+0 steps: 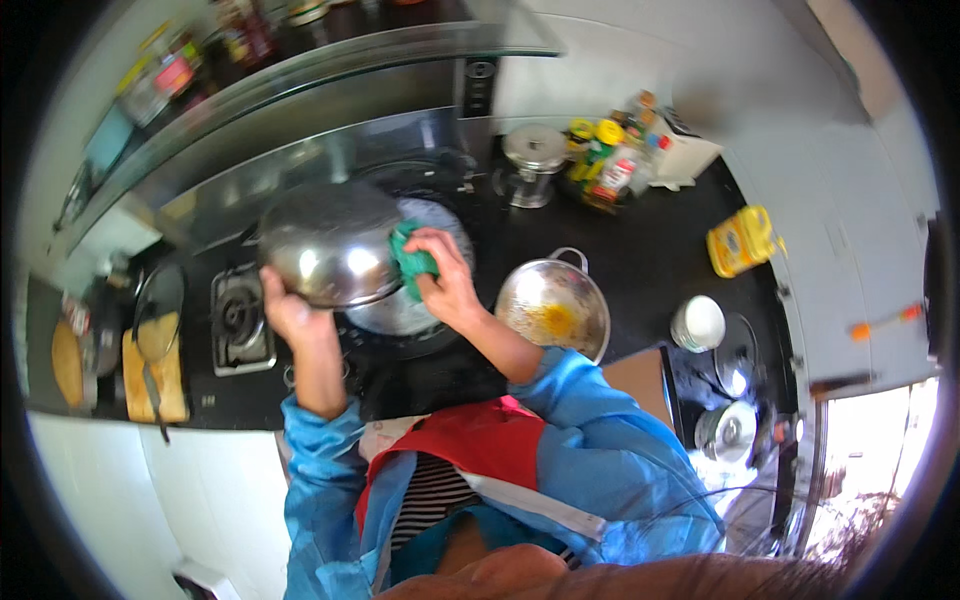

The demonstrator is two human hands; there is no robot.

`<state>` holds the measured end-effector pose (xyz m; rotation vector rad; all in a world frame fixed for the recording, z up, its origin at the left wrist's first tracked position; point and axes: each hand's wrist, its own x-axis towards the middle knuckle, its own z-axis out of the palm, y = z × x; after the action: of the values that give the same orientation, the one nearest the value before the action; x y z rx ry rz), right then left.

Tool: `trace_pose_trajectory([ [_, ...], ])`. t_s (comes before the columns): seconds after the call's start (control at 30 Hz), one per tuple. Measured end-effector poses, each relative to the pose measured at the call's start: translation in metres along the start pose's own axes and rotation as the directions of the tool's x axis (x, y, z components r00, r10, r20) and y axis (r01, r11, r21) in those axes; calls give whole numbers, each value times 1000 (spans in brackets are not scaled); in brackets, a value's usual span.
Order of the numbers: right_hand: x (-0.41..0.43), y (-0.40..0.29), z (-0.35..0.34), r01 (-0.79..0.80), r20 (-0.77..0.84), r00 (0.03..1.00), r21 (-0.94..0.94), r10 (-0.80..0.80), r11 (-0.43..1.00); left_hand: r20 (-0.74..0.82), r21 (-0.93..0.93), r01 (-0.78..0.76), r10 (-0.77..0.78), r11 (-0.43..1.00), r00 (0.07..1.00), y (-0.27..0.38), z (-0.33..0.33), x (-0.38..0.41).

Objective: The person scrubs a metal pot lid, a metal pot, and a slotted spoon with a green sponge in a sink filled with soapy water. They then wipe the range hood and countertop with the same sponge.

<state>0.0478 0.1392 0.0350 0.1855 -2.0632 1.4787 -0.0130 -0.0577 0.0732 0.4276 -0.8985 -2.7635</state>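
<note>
A shiny metal pot (330, 240) is tipped over the stove, its rounded outer side facing me. My left hand (294, 309) grips its lower left rim. In my right hand (442, 281) is a bunched green cloth (412, 262), pressed against the right side of the pot. Beneath and behind it, a wide pan or basin (442, 225) with a pale, wet-looking inside rests on the burner; the tipped pot hides much of it. Just right of my right forearm stands a steel pot (555, 307) with a yellowish stain inside.
A second gas burner (244, 311) lies to the left, beside a strainer (159, 311) on a wooden board (169, 390). Sauce bottles (611, 169), a yellow jug (742, 241) and a white bowl (699, 324) stand rightward. A glass shelf edge (375, 56) juts out above the stove.
</note>
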Motion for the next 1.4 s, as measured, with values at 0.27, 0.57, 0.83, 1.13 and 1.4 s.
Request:
trace_pose_trajectory([
  [0.27, -12, 99, 11, -419, 67, 893, -242, 446, 875, 119, 305, -125, 93, 944, 989, 24, 21, -18],
  [0.57, -37, -15, -28, 246, 345, 936, -496, -70, 833, 100, 279, -183, 161, 943, 982, 29, 63, -59],
  [0.83, -54, -45, -42, 38, -133, 986, -416, -102, 908, 251, 248, -85, 20, 965, 968, 5, 104, -111],
  [1.13, -106, -25, -103, -333, -536, 723, 281, 435, 900, 896, 440, -260, -439, 859, 65, -63, 150, -211],
  [1.4, -190, -88, -218, -250, -636, 259, 683, 727, 687, 858, 498, -264, -514, 826, 10, -84, 127, -199],
])
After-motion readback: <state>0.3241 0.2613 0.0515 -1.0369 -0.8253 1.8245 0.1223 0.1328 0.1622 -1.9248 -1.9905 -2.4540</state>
